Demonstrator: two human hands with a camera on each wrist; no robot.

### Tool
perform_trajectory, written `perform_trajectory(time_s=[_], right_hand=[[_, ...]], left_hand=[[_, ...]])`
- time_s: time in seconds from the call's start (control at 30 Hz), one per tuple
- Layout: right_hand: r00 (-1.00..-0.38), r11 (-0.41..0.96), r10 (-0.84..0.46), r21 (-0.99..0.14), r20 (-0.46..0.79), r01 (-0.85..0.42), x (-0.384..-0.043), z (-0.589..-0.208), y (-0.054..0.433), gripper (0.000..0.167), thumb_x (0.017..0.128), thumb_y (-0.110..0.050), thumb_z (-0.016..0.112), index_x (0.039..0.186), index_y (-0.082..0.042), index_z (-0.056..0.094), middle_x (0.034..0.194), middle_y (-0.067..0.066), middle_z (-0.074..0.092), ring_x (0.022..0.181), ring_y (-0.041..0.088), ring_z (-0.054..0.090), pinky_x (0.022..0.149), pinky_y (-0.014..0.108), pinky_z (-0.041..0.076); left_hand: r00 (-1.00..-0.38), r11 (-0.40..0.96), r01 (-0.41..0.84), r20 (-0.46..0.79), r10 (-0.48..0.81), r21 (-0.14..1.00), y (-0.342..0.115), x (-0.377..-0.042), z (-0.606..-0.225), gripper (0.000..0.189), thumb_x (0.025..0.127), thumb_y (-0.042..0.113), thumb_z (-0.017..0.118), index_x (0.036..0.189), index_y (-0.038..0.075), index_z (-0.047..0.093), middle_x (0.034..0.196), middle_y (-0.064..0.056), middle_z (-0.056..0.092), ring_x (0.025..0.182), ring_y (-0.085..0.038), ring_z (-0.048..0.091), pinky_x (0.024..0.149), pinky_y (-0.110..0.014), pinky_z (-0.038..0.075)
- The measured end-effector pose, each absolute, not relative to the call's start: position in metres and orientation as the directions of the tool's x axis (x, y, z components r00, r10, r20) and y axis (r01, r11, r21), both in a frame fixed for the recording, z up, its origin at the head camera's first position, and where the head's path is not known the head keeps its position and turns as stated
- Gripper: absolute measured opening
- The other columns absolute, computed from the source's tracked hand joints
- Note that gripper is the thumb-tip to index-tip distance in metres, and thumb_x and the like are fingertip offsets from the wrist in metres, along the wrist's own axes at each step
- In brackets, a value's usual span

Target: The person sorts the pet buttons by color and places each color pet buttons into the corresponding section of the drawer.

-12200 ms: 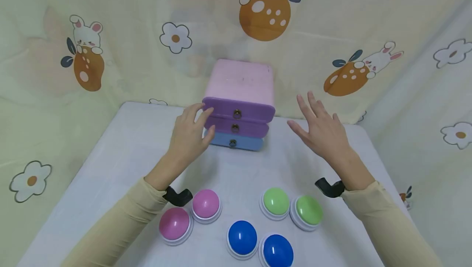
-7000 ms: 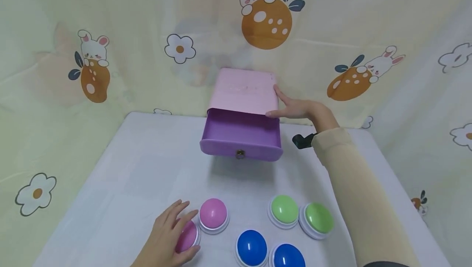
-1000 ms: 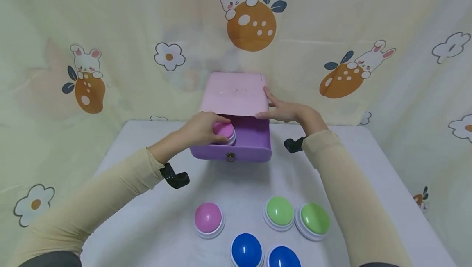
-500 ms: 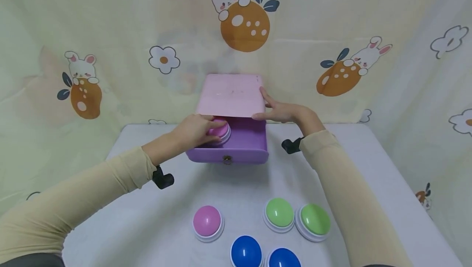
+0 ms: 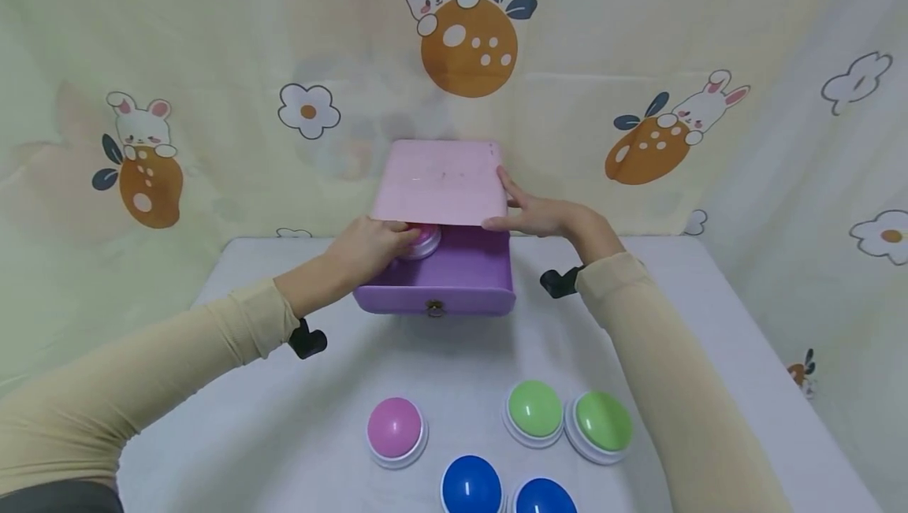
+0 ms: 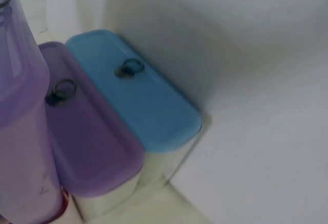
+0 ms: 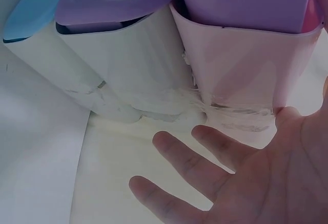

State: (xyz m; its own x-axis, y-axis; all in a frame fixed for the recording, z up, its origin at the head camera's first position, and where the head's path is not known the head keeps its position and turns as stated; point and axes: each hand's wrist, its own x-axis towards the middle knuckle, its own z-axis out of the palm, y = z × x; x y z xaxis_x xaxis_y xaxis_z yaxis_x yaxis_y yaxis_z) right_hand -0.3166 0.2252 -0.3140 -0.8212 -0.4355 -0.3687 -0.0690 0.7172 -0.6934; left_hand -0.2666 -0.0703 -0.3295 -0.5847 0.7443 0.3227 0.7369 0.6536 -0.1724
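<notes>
My left hand [image 5: 363, 251] reaches into the pulled-out purple top drawer [image 5: 477, 265] and grips a pink dome-topped button [image 5: 428, 240] with a white base. The button sits at the drawer's left rear, partly hidden by my fingers and the cabinet's edge. On the right side of the pink drawer cabinet [image 5: 441, 184], my right hand [image 5: 545, 215] braces with its thumb at the front top edge. Its fingers look straight and spread in the right wrist view. Below the open drawer, a purple drawer [image 6: 97, 137] and a blue drawer [image 6: 138, 98] are closed in the left wrist view.
On the white table [image 5: 305, 410] stand another pink button [image 5: 394, 427], a light green button [image 5: 535, 409], a green button [image 5: 604, 421] and two blue buttons, one [image 5: 471, 485] left of the other [image 5: 545, 497]. A patterned curtain [image 5: 567, 40] hangs behind the cabinet.
Since the earliest frame the top drawer has been pulled out, and one pink button has gone from the table into it. Over the last second my left hand has moved that button farther back.
</notes>
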Motion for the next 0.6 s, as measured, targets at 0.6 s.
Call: perform_trajectory(time_s=[0.6], right_hand=[[-0.839,0.765,-0.378,-0.642,-0.390,-0.046,-0.313,-0.309,0.220,0.107,0.083,-0.059,0.059,0.142,-0.042,-0.029,0.161,0.004,0.000,0.147,0.034,-0.009,0.113,0.064,0.008]], left_hand=[[-0.464,0.589,0.793,0.473,0.749,-0.156,-0.092,-0.258,-0.313,0.005,0.084,0.011,0.070,0.088,0.011,0.072,0.084,-0.002,0.072,0.073,-0.018,0.068,0.061,-0.032,0.055]])
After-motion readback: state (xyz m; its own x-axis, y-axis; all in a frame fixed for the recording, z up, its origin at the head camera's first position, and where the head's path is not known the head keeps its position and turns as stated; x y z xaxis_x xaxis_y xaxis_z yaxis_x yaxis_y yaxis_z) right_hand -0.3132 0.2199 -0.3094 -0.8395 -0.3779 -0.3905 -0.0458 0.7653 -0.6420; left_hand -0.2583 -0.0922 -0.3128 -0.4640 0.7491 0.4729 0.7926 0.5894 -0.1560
